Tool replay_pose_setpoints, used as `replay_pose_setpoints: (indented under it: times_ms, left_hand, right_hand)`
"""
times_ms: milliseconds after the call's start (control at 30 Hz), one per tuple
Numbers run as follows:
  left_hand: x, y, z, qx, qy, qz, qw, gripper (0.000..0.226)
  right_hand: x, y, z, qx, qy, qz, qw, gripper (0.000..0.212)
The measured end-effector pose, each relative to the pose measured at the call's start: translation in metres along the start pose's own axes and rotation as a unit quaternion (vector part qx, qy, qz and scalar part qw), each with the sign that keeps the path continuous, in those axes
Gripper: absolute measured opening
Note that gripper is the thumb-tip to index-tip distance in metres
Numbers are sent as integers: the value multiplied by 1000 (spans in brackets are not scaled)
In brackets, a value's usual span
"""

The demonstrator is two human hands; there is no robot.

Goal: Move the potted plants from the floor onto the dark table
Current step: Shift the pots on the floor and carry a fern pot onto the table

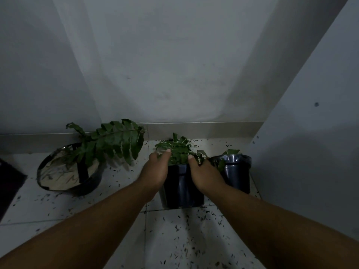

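Potted plants, three of them, sit on the white tiled floor (pixel 58 212) along the base of a pale wall (pixel 174 65), and the light's pretty dim. Far left there's a dark edge of something (pixel 9 183) at the frame border, can't tell what it is. Next over is a wide dark pot (pixel 68 175) tipped toward the camera so its light soil shows, with a big fern-like frond (pixel 116 140) leaning off to the right. In the middle is a squarish dark pot (pixel 182 187) with bushy small leaves (pixel 176 150), standing upright on the floor. The person's left hand (pixel 155 171) is pressed against its left side near the rim and the right hand (pixel 206 175) against its right side, so both hands are cupping that pot between them, thumbs up by the leaves. Just beside it on the right is a round dark pot (pixel 237 171) with a few leaves, tucked against a white panel (pixel 310 152). Tiny dark bits of debris (pixel 194 239) are scattered all over the tiles.
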State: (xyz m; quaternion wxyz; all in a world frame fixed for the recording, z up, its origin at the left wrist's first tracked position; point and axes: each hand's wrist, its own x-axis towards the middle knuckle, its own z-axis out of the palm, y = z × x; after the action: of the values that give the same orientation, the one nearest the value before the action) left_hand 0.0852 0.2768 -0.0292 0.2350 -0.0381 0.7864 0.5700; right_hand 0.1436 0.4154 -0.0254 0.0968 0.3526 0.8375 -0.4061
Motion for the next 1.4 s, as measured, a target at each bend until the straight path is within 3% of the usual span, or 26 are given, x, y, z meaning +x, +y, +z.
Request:
replay_pose_setpoints:
  times_ms: [167,300,367,433,533,700,800,1033,1067,1167,1267,1400]
  left_hand:
    - [-13,6,-9,-28,-23,5,999,95]
    - [-19,7,-18,5,-13,55,998,72]
    - [-17,4,-24,43,-8,75,996,88]
    - [-16,1,-30,77,-2,93,993,102]
    - [-26,6,-42,107,10,102,989,89]
    - [-15,-9,-53,155,32,145,977,82]
    - [-9,-14,-63,162,29,162,973,83]
    - [-8,-17,-63,209,20,171,963,76]
    - [-9,-16,-63,210,25,167,963,75]
    - [-10,-13,-63,203,33,149,967,72]
    - [-15,-8,-65,202,28,125,971,73]
    - [-25,2,-68,223,21,152,963,68]
  right_hand:
    - [-14,-14,-3,81,-5,3,997,102]
    - [-24,-22,1,141,1,-2,990,107]
    - [-28,-29,2,172,2,1,985,108]
    - [-31,-37,3,185,2,5,983,119]
    - [-33,-46,11,202,1,10,979,144]
    - [-35,-50,23,258,-42,-5,965,111]
    - [-39,-53,31,239,-55,-33,969,104]
    - [-37,-47,42,225,-9,-69,972,84]
    - [-39,-46,43,223,-5,-73,972,89]
    - [-36,-41,42,218,4,-74,973,133]
    - [-38,-43,34,206,-24,-47,977,127]
    - [-46,-44,20,168,-90,-10,982,97]
